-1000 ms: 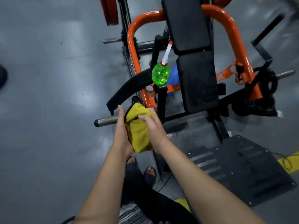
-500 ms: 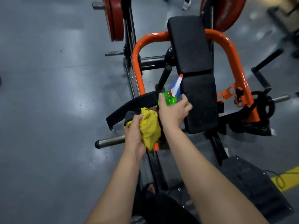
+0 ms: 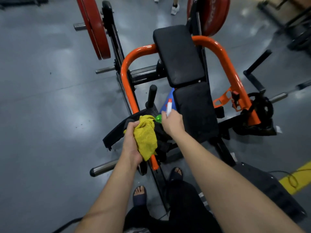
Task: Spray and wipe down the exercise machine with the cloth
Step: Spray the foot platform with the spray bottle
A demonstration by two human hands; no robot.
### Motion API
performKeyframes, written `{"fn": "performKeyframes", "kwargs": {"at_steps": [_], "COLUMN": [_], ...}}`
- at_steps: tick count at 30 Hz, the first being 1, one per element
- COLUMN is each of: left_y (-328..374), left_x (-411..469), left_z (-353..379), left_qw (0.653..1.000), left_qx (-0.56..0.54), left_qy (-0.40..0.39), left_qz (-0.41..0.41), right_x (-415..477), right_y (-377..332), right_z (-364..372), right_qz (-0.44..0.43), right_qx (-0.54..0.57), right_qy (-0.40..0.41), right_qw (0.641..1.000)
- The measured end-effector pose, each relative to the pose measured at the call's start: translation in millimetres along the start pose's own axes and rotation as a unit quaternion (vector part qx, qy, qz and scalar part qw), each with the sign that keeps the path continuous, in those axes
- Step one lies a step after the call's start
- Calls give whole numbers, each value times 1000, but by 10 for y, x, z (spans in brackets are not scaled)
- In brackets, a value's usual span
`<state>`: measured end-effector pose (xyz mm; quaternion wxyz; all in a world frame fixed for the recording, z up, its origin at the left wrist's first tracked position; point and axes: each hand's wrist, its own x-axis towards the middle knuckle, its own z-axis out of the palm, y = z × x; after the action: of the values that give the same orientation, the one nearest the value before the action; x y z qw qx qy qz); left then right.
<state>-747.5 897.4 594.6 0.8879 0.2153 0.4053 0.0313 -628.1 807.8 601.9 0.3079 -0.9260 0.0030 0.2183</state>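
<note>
A yellow cloth is gripped in the left hand over the exercise machine's black side arm. A green spray bottle, apparently mostly hidden, is clasped by the right hand beside the seat pad.

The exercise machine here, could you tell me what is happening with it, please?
A person is cleaning the exercise machine. Their left hand grips a yellow cloth over the black side arm. The right hand holds the green spray bottle beside the black seat pad, nozzle pointing up. Whether anything has been sprayed cannot be seen.
</note>
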Motion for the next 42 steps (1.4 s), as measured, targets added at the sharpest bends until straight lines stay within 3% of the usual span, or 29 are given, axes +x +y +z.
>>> {"fn": "performKeyframes", "kwargs": {"at_steps": [4, 9, 14, 22, 29, 37, 42], "left_y": [-104, -458, -898, -1670, -2266, -2318, -2331], "left_x": [204, 547, 936, 2035, 2612, 3019, 3031], "left_z": [219, 628, 1430, 2853, 4000, 4532, 4687], "left_qw": [998, 994, 990, 994, 995, 989, 990], "left_qx": [6, 25, 116, 52, 93, 142, 119], "left_qy": [-22, -66, -43, 41, 10, -41, -67], "left_qz": [65, 88, 68, 87, 15, -25, -36], "right_x": [-17, 19, 759, 2241, 2946, 3236, 3259], "right_y": [356, 865, 1267, 1942, 2350, 2378, 2300], "right_z": [-441, -991, -1497, -2531, -3427, -3755, -3919], "right_qz": [26, 21, 6, -8, -3, 7, -19], "right_qx": [33, 52, 36, 21, -27, -40, -83], "right_qy": [23, 42, 23, -42, -43, -29, -16], "right_qw": [999, 998, 999, 999, 999, 999, 996]}}
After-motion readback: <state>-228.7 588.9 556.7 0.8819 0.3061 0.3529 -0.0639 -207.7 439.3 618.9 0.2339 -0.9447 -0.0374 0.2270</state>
